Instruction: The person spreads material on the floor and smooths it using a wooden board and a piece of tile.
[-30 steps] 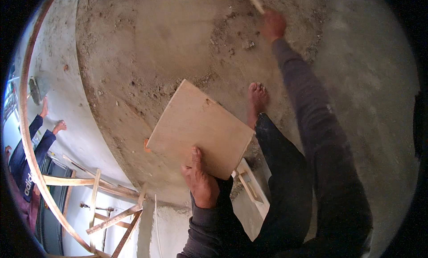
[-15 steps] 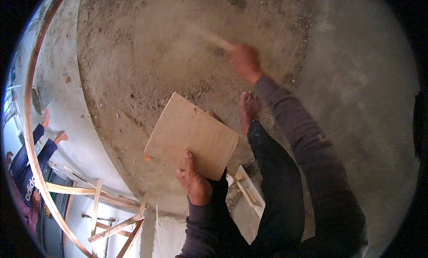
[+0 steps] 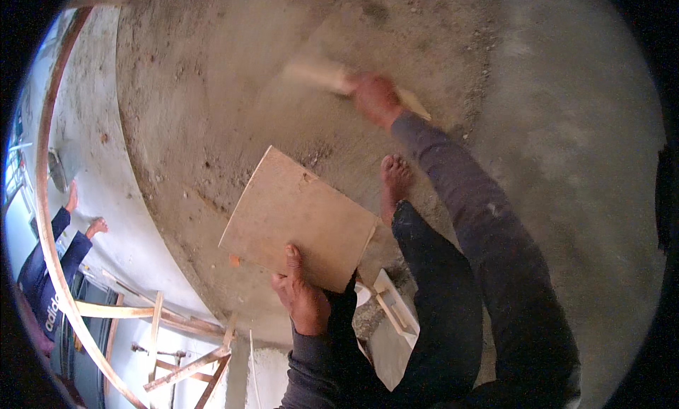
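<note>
My left hand (image 3: 302,296) grips a square, light wooden board (image 3: 297,204) at its lower edge, thumb across its face. My right hand (image 3: 376,98) is closed around a pale wooden strip (image 3: 315,75), blurred by motion, over the dusty, gritty cement floor (image 3: 198,91). My bare foot (image 3: 396,176) stands just below that hand. Under the board's lower right corner, between my legs, lies a pale float with a handle (image 3: 392,306). A small orange fragment (image 3: 234,260) lies beside the board's left edge.
A long curved wooden strip (image 3: 42,197) arcs along the left, joined to crossed wooden battens (image 3: 154,338). Beyond it another person's bare foot and dark-trousered legs (image 3: 97,226) show beside a pale curved surface (image 3: 155,232). Smoother grey cement (image 3: 580,161) lies on the right.
My right hand and its strip have swung from the top right down and leftward across the floor. The board in my left hand has shifted slightly left and down in the picture.
</note>
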The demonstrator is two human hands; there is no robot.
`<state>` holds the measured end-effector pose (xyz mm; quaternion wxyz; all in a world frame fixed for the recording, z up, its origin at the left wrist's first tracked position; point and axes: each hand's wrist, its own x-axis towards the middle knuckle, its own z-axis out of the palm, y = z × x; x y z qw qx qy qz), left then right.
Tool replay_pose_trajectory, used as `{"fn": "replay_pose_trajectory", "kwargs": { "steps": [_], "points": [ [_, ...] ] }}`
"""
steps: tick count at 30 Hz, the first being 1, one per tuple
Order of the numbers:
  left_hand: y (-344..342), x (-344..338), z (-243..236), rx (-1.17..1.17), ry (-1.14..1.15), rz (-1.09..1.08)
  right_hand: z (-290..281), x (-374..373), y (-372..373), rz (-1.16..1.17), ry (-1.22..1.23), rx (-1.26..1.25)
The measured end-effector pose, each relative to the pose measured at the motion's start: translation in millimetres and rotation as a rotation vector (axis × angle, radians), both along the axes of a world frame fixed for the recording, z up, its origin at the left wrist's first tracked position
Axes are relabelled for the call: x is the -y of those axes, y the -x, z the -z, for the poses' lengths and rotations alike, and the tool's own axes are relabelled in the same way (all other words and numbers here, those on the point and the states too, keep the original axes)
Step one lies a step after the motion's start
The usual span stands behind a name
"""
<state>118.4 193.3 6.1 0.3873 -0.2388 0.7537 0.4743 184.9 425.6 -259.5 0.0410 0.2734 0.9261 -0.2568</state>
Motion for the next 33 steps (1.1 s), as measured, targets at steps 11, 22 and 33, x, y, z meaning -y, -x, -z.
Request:
{"fn": "replay_pose_trajectory", "kwargs": {
  "steps": [11, 22, 33],
  "points": [
    [1.7, -0.9, -1.3, -0.117, 0.131, 0.006, -2.9, -136.2, -88.7, 0.632, -0.307, 0.081],
    [7.1, 0.6, 5.2, -0.142, 0.093, 0.081, -3.5, -33.5, -48.9, 0.239, 0.001, 0.187],
    [1.1, 8.8, 12.3, -0.098, 0.069, -0.029, 17.1, -27.1, -25.8, 0.611, -0.045, 0.280]
  ]
}}
